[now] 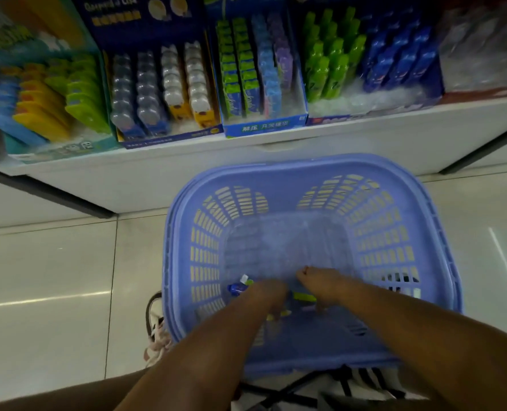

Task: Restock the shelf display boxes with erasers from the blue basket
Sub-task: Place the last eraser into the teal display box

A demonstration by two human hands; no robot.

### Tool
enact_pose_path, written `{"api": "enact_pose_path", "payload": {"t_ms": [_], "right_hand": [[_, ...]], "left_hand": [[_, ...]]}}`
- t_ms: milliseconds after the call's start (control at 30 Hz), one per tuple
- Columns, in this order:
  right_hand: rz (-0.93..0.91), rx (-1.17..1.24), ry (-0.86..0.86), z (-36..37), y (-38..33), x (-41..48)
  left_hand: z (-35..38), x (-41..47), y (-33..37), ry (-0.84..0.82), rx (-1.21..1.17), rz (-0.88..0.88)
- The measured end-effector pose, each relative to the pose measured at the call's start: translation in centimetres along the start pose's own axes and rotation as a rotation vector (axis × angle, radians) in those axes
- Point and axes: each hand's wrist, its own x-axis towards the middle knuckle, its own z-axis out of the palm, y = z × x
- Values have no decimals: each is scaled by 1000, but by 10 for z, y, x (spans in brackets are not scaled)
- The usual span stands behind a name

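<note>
The blue basket (424,203) stands on the floor below the shelf, and both my hands reach into its near end. My left hand (268,292) curls around a blue eraser pack (238,287) with a white tip that sticks out to its left. My right hand (320,283) points down at the basket bottom, its fingers beside a yellow-green eraser pack (304,297); blur hides whether it grips it. On the shelf above, display boxes hold rows of erasers: a teal box (53,149), a dark blue box (169,137), a light blue box (264,126) and a wide box (365,114).
The white shelf front (365,143) runs across the view above the basket. Pale floor tiles (53,277) lie to the left and right. A black-and-white bag or garment (157,327) lies under the basket's near left corner.
</note>
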Motion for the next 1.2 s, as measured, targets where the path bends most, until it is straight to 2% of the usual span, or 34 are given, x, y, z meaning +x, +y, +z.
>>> {"api": "enact_pose_path", "payload": {"t_ms": [167, 267, 433, 533, 700, 800, 933, 1000, 1133, 1200], "right_hand": [[-70, -64, 75, 15, 2, 15], [-140, -136, 71, 18, 6, 16], [-182, -205, 88, 17, 6, 15], [-164, -198, 63, 10, 5, 15], [-118, -210, 29, 5, 6, 10], [-39, -104, 35, 4, 5, 8], [78, 137, 63, -8, 5, 5], [139, 358, 74, -18, 7, 2], [59, 1275, 97, -51, 6, -18], [-17, 1569, 137, -74, 1, -32]], "left_hand": [[1, 10, -5, -52, 61, 66], [5, 12, -6, -79, -29, 105], [4, 5, -5, 54, -136, 141], [7, 8, -1, 26, -94, 94], [13, 17, 2, 31, -155, 43], [18, 20, 0, 49, -212, -3], [7, 19, -6, 73, -420, -67], [-6, 13, -9, 114, -590, -126], [-44, -14, -17, 187, -1190, -150], [-65, -38, -20, 270, -1548, -65]]}}
